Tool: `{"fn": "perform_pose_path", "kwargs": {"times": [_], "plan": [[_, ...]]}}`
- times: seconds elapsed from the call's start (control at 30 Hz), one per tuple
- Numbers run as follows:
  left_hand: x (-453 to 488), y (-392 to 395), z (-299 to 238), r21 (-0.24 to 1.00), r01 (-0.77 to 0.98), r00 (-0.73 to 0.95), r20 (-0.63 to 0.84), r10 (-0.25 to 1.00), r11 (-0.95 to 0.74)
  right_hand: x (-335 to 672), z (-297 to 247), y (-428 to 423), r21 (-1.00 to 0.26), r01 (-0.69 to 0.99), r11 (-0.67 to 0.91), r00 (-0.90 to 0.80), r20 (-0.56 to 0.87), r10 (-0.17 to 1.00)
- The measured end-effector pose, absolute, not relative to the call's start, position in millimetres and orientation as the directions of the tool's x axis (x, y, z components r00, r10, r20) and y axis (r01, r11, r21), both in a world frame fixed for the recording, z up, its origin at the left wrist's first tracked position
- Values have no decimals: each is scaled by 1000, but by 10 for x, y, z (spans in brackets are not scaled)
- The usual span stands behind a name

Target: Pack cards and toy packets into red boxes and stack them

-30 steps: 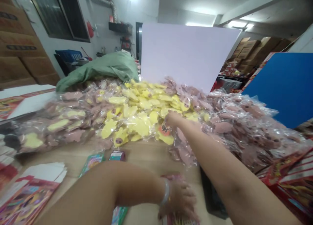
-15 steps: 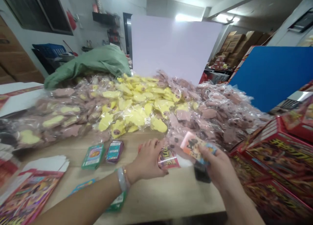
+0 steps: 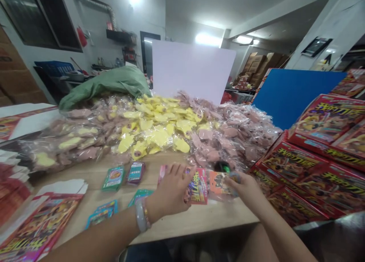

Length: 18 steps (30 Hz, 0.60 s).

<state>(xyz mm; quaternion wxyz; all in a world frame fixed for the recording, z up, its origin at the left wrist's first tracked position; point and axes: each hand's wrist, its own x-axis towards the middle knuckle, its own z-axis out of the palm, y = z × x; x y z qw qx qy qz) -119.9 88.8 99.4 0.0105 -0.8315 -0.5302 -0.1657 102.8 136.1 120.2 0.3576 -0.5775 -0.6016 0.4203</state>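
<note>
Orange printed card (image 3: 219,183) is pinched in the right hand (image 3: 245,188) in the head view, held at its right end between thumb and fingers, low over the tabletop (image 3: 205,216). A bluish edge under the fingertips is too small to make out. The left hand (image 3: 171,189) is open, its fingers spread, their tips lying over the left edge of a red printed card (image 3: 199,186), with no clear grip on it. That card lies flat near the middle of the tabletop, just left of the orange one. A dark object with a green top (image 3: 221,166) sits just beyond them, against the bagged heap.

Both cards look thin, light and glossy, so they would likely flex a little and slide easily; a pinch at an edge or corner seems the surest hold.

Near left lie stacked green cards (image 3: 113,177), a teal and purple stack (image 3: 135,172), loose blue cards (image 3: 101,212) and flat printed carton sheets (image 3: 45,220). A translucent bangle (image 3: 141,215) circles the left wrist. Far across the tabletop spreads a heap of clear plastic bags (image 3: 159,136) holding soft pink and yellow shapes, with a green sack (image 3: 105,85) and a white board (image 3: 192,70) behind. Red printed boxes (image 3: 293,167) stand to the right, below a blue board (image 3: 296,94).
</note>
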Motion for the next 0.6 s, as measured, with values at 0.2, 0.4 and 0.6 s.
{"fn": "perform_pose_path", "kwargs": {"times": [0.2,0.4,0.6], "plan": [[-916,778,925,379,864,214,321,923,-332,812,1302,1117,-948,-44,-315,-521,-247,817],[-885,448,1086,925,322,433,45,900,-201,923,1605,903,-933,324,-153,-746,-352,565],[-888,148,971,986,-52,314,168,934,-160,1162,1465,566,-926,323,195,120,245,962]]}}
